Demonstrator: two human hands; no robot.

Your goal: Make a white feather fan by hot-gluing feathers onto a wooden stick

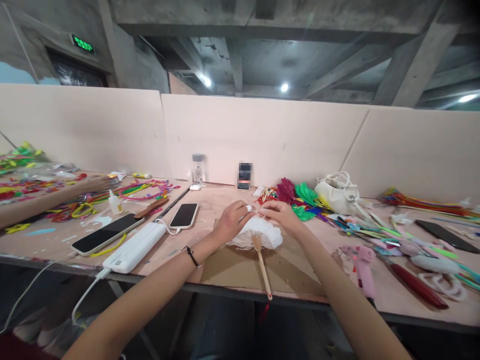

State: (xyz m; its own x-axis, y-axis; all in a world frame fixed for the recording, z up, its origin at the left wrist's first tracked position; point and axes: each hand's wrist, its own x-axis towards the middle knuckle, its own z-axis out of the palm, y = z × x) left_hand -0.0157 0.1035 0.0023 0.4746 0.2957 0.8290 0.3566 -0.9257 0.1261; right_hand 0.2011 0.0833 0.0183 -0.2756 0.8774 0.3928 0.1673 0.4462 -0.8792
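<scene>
A small round white feather fan [262,234] with a wooden handle [262,267] lies on the workbench in front of me, handle pointing toward me over the table edge. My left hand [233,219] pinches the fan's upper left rim; its thumb wears white tape. My right hand [279,214] grips the fan's upper right rim, fingertips almost meeting those of the left. A black cord circles my left wrist.
Two phones [183,215] and a white power bank [134,247] lie left. Coloured feathers [300,197], a white bag [337,192], a pink glue gun [362,267] and pipe cleaners lie right. Another person's arm [45,197] rests far left. A partition wall stands behind.
</scene>
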